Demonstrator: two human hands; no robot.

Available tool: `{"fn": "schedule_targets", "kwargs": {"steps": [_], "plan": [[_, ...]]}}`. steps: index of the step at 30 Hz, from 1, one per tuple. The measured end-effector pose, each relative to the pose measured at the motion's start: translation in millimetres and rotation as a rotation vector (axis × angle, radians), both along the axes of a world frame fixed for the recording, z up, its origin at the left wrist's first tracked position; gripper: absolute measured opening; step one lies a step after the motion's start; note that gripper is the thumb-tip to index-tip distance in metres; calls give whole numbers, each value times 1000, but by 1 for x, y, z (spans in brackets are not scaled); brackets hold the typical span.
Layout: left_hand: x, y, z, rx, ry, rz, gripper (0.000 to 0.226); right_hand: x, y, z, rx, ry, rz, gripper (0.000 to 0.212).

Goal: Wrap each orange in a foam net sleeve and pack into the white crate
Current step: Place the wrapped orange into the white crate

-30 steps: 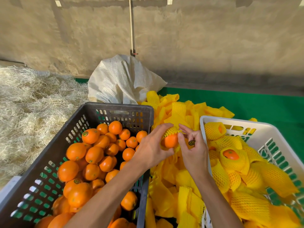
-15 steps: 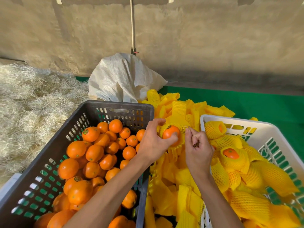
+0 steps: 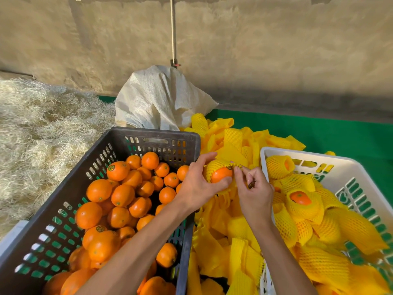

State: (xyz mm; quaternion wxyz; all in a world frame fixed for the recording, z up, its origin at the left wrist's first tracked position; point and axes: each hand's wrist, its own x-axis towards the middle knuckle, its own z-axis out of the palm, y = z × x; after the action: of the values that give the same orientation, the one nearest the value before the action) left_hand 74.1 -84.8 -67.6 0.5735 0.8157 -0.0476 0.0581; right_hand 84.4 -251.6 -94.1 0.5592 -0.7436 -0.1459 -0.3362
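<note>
My left hand (image 3: 196, 185) grips an orange (image 3: 221, 174) that sits partly inside a yellow foam net sleeve (image 3: 213, 166), held above the pile of loose yellow sleeves (image 3: 229, 228). My right hand (image 3: 254, 193) pinches the sleeve's edge beside the orange, and a small dark sticker shows at its fingers. The dark grey crate (image 3: 136, 138) on the left holds several bare oranges (image 3: 119, 196). On the right, the white crate (image 3: 297, 155) holds several sleeved oranges (image 3: 301, 200).
A white woven sack (image 3: 158, 99) leans behind the dark crate. Pale straw (image 3: 40, 128) is heaped at the left. A green mat (image 3: 331, 135) lies under the crates, with a rough wall behind and a thin pole (image 3: 173, 30) against it.
Both hands have kept the orange between the crates and turned it. The sleeve now covers its top; half a second ago the orange sat more exposed.
</note>
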Motion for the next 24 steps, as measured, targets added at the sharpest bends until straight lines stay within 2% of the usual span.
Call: {"fn": "schedule_targets", "kwargs": {"steps": [4, 8, 13, 15, 16, 19, 22, 24], "plan": [[-5, -10, -2, 193, -26, 78, 84, 1, -1, -3, 21, -75, -47, 42], [-4, -24, 5, -126, 126, 94, 77, -1, -1, -1, 57, -126, -73, 43], [-1, -24, 12, -153, 210, 114, 86, -6, 2, 3, 12, -219, -127, 43], [-1, -19, 16, -151, 229, 126, 83, -8, 4, 6, -6, -258, -111, 43], [0, -18, 17, -153, 229, 125, 75, -9, 5, 8, 2, -259, -98, 43], [-2, -15, 15, -181, 160, 107, 50, -11, 7, 12, 47, -220, -51, 42], [-6, -14, 13, -65, 43, 135, 62, -8, 5, 12, 27, -174, 1, 41], [-7, -14, 11, 39, -31, 124, 71, -6, 1, 9, -81, -166, 24, 42]]}}
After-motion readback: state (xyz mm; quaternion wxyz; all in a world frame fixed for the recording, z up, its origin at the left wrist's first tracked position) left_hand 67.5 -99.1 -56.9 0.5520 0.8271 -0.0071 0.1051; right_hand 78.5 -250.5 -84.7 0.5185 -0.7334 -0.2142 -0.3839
